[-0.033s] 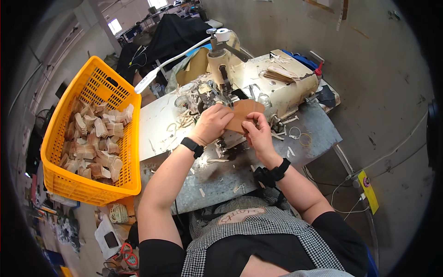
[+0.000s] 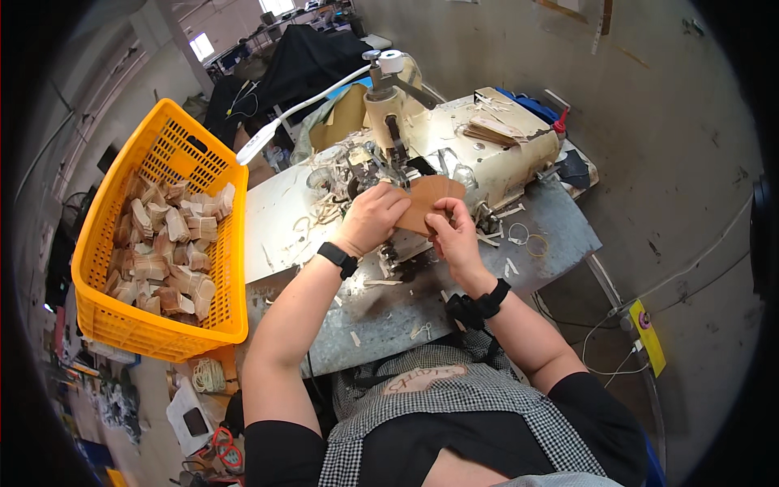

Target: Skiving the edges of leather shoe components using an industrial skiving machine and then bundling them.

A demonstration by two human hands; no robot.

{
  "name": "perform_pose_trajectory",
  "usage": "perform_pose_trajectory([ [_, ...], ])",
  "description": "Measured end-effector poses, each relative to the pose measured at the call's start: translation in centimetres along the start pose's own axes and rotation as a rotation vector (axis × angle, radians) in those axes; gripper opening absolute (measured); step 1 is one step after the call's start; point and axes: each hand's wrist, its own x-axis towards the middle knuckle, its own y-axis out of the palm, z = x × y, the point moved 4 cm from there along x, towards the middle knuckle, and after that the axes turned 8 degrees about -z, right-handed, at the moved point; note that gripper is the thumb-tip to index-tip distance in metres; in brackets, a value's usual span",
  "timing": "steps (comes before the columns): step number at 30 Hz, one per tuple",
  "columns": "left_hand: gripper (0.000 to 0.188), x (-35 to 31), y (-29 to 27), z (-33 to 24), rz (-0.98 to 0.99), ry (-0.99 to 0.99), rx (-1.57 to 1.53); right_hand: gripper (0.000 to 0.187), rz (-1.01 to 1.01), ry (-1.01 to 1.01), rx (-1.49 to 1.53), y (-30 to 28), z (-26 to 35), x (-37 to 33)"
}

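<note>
A fan of several flat brown pieces [image 2: 423, 203], leather-like, is spread between my hands in front of the cream machine [image 2: 511, 154]. My right hand [image 2: 458, 242] pinches the fan's right side between thumb and fingers. At its left edge, close by the machine's working head [image 2: 393, 138], my left hand [image 2: 373, 217] is closed with the fingers curled over. Those fingertips meet the brown pieces, though their exact grip is partly hidden. Pale offcut strips [image 2: 329, 209] litter the machine's bed left of my left hand.
On the left stands a yellow plastic crate [image 2: 166, 334] holding bundled pale and brown pieces [image 2: 174, 223]. A white lamp [image 2: 258, 144] on a bent arm reaches over the crate's corner. More flat pieces [image 2: 493, 132] lie atop the machine. The grey metal table [image 2: 324, 345] carries scraps and rubber bands [image 2: 536, 245].
</note>
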Motion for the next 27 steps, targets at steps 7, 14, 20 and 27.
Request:
perform_pose_trajectory([
  [7,0.043,0.09,-0.09,0.00,-0.004,0.016,0.004,0.023,0.002,-0.035,-0.009,0.23,0.01,0.06],
  [14,0.044,-0.43,-0.21,-0.30,-0.028,0.016,-0.045,0.024,0.007,-0.040,-0.021,0.09,-0.14,0.14],
  [20,0.047,-0.46,0.26,0.41,-0.018,0.007,0.022,0.026,-0.016,-0.048,-0.026,0.25,0.02,0.34],
  [27,0.035,-0.22,-0.33,-0.08,-0.034,0.028,0.005,0.027,-0.011,-0.080,-0.021,0.33,0.10,0.28],
])
